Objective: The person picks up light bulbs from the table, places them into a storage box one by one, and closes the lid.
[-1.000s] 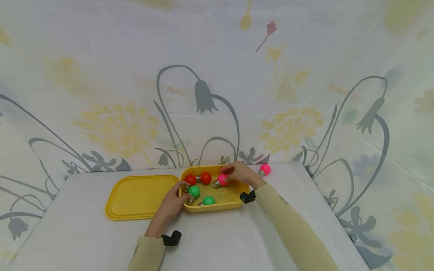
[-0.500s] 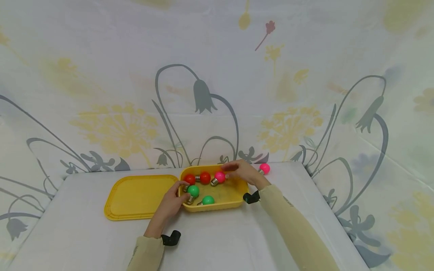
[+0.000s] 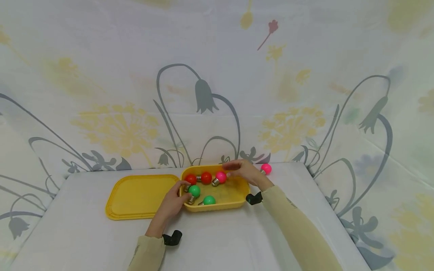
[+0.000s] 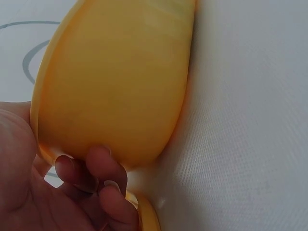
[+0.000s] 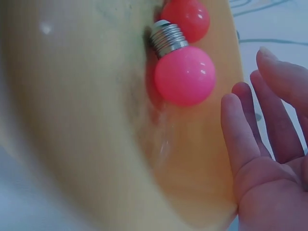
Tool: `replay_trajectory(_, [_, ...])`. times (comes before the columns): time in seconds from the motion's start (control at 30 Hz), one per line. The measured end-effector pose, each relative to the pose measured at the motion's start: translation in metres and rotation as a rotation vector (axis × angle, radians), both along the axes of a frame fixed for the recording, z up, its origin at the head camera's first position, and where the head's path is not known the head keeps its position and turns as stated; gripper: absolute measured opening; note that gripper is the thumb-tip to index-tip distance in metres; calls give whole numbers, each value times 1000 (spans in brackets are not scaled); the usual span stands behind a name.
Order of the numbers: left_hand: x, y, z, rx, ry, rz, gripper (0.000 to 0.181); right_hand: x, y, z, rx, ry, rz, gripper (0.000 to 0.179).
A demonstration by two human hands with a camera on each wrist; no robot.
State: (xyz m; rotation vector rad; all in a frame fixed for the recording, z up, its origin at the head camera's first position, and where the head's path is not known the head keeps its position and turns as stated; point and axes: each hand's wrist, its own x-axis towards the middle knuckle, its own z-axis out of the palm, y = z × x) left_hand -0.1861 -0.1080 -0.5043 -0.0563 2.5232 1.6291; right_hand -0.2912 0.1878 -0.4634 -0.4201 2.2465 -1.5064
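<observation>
Head view, from the near edge outward: two pale sleeves [image 3: 298, 222] reach over the white worktop [image 3: 217, 244], with a black device [image 3: 173, 238] at the left wrist and another [image 3: 254, 198] at the right. The left hand [image 3: 171, 205] grips the left end of a yellow tub [image 3: 234, 192]; the left wrist view shows its fingers curled against the outer wall. Inside the tub, nearest the front wall, lies a green bulb [image 3: 209, 200], its base pointing left and partly hidden by that wall. A second green bulb [image 3: 194, 191] lies by the left hand, base towards the person. Farther back are two red bulbs, one [image 3: 191, 179] in the left corner, the other [image 3: 206, 177] just right of it, and then a pink bulb [image 3: 221, 177]. The right hand [image 3: 245, 173] is open and holds nothing, fingers extended near the pink bulb with a gap between. Left of the tub, just beside it, a flat yellow tray [image 3: 145, 195] lies on the worktop. Behind the right hand sits another pink bulb [image 3: 266, 168], outside the tub. Farthest off hangs a flower-printed backdrop [image 3: 203, 45].
</observation>
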Motion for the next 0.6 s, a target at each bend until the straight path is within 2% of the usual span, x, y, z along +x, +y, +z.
replay_trajectory(0.3, [0, 1, 0, -11, -7, 13, 33, 1, 0, 4, -37, -16, 14, 41])
replay_trajectory(0.6, [-1, 2, 0, -10, 5, 26, 33, -2, 9, 5, -82, 8, 20, 40])
